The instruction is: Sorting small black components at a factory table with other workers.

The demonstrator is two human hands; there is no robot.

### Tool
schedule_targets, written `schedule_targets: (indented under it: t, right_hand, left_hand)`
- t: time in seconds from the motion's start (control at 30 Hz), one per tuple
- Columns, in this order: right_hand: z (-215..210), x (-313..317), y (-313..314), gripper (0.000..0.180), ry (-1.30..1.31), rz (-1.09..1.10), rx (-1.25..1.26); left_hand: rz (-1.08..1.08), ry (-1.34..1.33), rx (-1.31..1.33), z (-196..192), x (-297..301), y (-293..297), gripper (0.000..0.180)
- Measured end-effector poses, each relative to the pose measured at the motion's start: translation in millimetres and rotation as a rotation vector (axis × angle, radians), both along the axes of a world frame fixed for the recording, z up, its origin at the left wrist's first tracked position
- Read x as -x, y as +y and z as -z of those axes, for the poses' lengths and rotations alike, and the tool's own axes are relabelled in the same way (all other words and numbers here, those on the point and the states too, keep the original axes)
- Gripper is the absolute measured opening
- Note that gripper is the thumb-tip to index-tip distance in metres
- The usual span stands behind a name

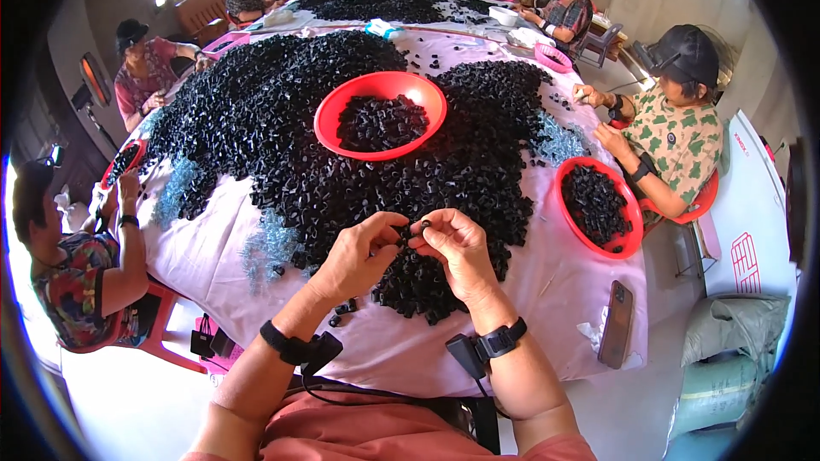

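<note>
My left hand (357, 254) and my right hand (458, 249) meet over the near edge of a big heap of small black plastic pieces (282, 119). Both pinch the same small black piece (418, 228) between thumb and fingertips. Each wrist wears a black strap with a small device. The heap covers much of a table under a pale pink cloth (213, 248). A red bowl (380, 115) holding more black pieces sits on top of the heap, just beyond my hands.
A second red bowl (598, 205) of black pieces stands at the right edge. A dark phone (617, 323) lies at the near right corner. Clear bluish bits (273, 243) lie scattered on the cloth. Several seated people work around this table and another behind.
</note>
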State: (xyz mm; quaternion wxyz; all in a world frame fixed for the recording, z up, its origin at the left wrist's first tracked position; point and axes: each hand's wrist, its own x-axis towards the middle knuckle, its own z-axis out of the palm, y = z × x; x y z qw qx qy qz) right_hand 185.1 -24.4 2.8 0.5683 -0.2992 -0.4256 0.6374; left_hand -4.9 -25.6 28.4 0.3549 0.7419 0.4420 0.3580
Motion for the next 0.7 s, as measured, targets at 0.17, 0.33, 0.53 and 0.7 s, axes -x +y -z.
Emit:
schedule_targets:
  t: [0.17,0.33,0.53,0.7]
  right_hand:
    - [-1.0,3.9,-1.6,0.011,-0.072,-0.012,-0.009]
    - [-3.2,8.5,-4.0,0.012,-0.09,-0.036,0.018]
    - [0.1,8.7,-4.1,0.012,-0.08,-0.043,0.029]
    - [5.8,9.3,-2.3,0.013,-0.064,-0.034,0.025]
  left_hand:
    - [-0.021,-0.105,-0.019,-10.4,5.6,-5.7,0.027]
    - [-0.135,-0.091,-0.139,-17.7,-2.5,-7.7,0.022]
    - [-0.194,-0.106,-0.178,-15.6,-16.7,-7.3,0.019]
    - [-0.211,-0.103,-0.188,-14.5,-21.2,-8.9,0.017]
